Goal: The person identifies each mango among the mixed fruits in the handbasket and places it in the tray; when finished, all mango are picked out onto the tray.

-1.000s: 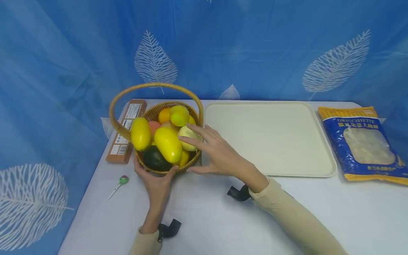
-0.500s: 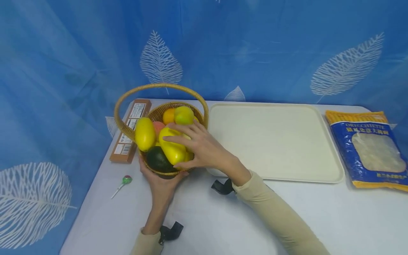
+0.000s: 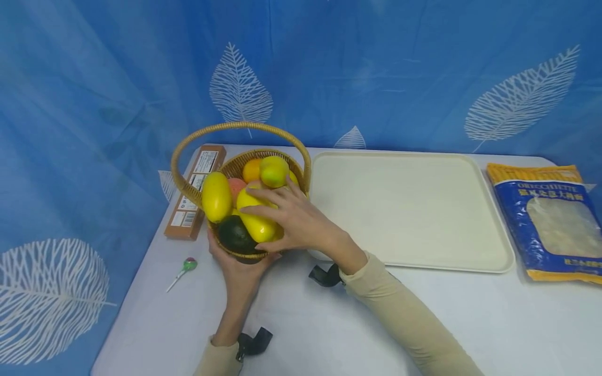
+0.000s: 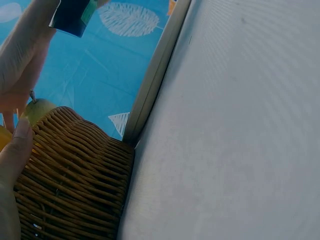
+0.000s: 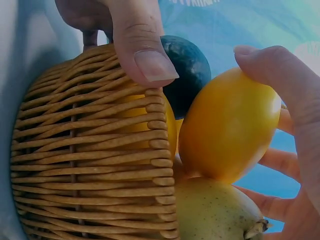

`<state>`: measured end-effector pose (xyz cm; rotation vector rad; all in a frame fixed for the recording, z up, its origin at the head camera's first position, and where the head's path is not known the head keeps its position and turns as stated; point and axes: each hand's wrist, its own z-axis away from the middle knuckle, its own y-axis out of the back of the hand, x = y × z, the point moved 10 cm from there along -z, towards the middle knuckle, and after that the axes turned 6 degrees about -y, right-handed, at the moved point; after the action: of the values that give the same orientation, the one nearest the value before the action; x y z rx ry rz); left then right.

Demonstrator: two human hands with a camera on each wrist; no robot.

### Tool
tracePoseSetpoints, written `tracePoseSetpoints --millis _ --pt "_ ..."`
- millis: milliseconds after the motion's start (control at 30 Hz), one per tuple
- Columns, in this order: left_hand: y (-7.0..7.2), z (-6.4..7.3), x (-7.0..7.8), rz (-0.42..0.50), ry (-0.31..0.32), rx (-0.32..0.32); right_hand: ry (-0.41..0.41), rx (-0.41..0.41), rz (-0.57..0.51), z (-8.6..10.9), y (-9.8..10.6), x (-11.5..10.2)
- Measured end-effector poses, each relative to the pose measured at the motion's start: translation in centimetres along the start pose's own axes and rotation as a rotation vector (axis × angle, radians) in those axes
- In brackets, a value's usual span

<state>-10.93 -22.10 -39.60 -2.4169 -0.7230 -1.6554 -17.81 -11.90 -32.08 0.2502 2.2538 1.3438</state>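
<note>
A wicker basket [image 3: 232,166] with a tall handle holds several fruits. My left hand [image 3: 241,274] grips its near side, the thumb over the rim [image 5: 162,150] in the right wrist view. Curled around a yellow mango [image 3: 254,222] on top of the pile is my right hand [image 3: 303,224]; its thumb presses one end of the mango [image 5: 230,125] in the right wrist view. A dark green avocado [image 3: 235,235] lies against that mango. Beneath the right hand is a pale green fruit with a stem [image 5: 215,210], hidden in the head view.
Also in the basket are another mango [image 3: 217,197], a yellow-green lemon [image 3: 274,171], an orange [image 3: 251,169] and a peach [image 3: 236,189]. A cream tray [image 3: 400,209] stands right of it, then a pasta bag [image 3: 547,219]. Left are a brown box [image 3: 181,222] and a lollipop [image 3: 189,265].
My right hand has moved left from above the pale fruit, and its fingers have come around the mango. The left hand stays on the basket. The head view has shifted slightly.
</note>
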Motion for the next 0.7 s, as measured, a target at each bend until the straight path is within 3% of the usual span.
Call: tracePoseSetpoints --millis 300,467,700 --pt "-0.1 0.0 -0.1 0.010 -0.008 0.001 0.023 0.040 -0.021 0.2 0.3 0.1" --pt "-0.1 0.2 -0.3 -0.006 -0.007 0.007 0.022 0.064 -0.089 0.6 1.1 0.2" --pt "-0.2 0.2 -0.3 -0.018 0.006 0.008 0.002 -0.009 -0.070 0.6 0.3 0.5"
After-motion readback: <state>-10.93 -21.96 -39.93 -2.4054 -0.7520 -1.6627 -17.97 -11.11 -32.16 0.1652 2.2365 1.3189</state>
